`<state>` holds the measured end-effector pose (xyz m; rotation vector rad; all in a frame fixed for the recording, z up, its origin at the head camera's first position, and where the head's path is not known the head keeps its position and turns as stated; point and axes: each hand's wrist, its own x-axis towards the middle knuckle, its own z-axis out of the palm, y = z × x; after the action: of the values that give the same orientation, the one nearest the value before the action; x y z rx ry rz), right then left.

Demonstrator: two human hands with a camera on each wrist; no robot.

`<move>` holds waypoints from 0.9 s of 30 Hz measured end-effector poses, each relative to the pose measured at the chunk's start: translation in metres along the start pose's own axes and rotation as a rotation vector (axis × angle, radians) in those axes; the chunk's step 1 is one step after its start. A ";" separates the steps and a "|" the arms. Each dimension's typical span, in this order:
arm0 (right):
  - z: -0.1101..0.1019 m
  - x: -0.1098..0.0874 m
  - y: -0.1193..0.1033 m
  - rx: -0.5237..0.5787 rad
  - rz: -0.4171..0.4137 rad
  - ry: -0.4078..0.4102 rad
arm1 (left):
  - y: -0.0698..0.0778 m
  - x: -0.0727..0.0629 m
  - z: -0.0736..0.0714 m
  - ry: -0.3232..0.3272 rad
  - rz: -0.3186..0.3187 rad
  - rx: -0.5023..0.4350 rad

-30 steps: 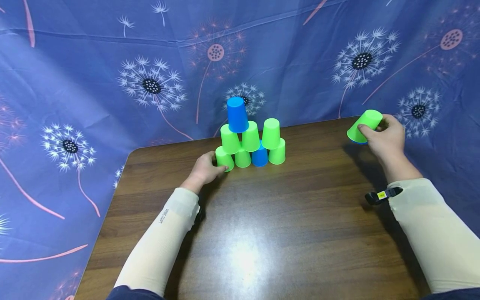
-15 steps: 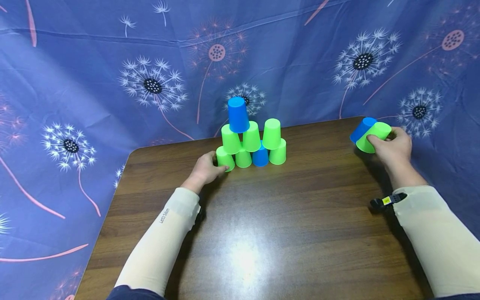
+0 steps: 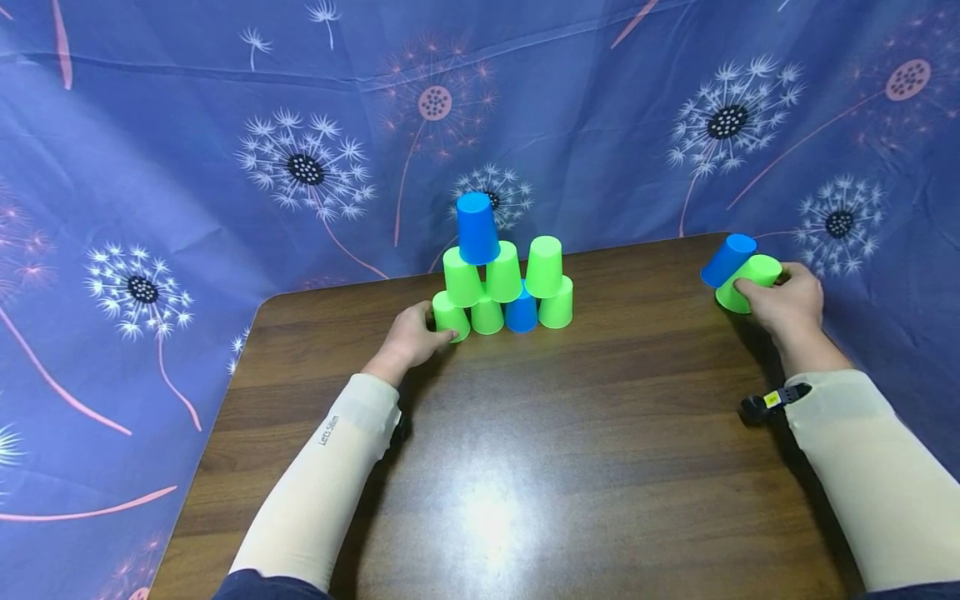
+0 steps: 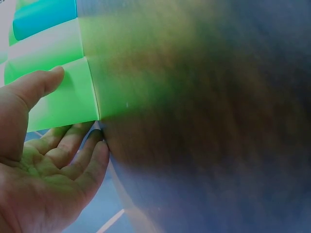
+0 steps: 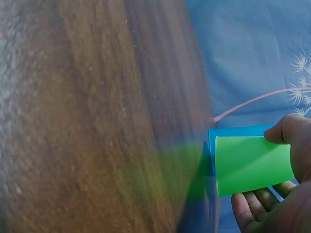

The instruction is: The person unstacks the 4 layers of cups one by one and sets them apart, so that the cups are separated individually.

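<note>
My left hand (image 3: 408, 343) holds the leftmost green cup (image 3: 448, 314) of a stack of upside-down cups, thumb in front and fingers at its far side. That row also has a blue cup (image 3: 522, 314) between green ones. Three green cups stand on it, and a second blue cup (image 3: 477, 228) tops the left pair. At the far right, my right hand (image 3: 791, 307) grips another green cup (image 5: 252, 162), upside down on the table or nearly so. A third blue cup (image 3: 727, 260) stands just behind it; whether they touch, I cannot tell.
The brown wooden table (image 3: 600, 433) reaches back to a blue curtain (image 3: 600, 142) printed with dandelions. The stack stands near the table's back edge, and the right-hand cups are close to its right back corner.
My right hand has moved right and down with the green cup, away from the blue cup it covered, which now stands visible behind it. The left hand and the stack have stayed put.
</note>
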<state>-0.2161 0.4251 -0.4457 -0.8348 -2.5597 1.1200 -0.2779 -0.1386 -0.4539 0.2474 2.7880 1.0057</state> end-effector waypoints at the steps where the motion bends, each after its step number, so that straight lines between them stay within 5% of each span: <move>1: 0.000 0.000 0.000 -0.001 -0.004 -0.001 | 0.000 0.000 0.000 0.001 -0.001 0.001; 27: -0.002 -0.006 -0.007 0.009 0.003 -0.012 | -0.002 0.003 0.000 -0.004 -0.010 0.000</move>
<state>-0.2137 0.4192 -0.4393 -0.8328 -2.5616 1.1403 -0.2814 -0.1398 -0.4552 0.2354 2.7828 1.0021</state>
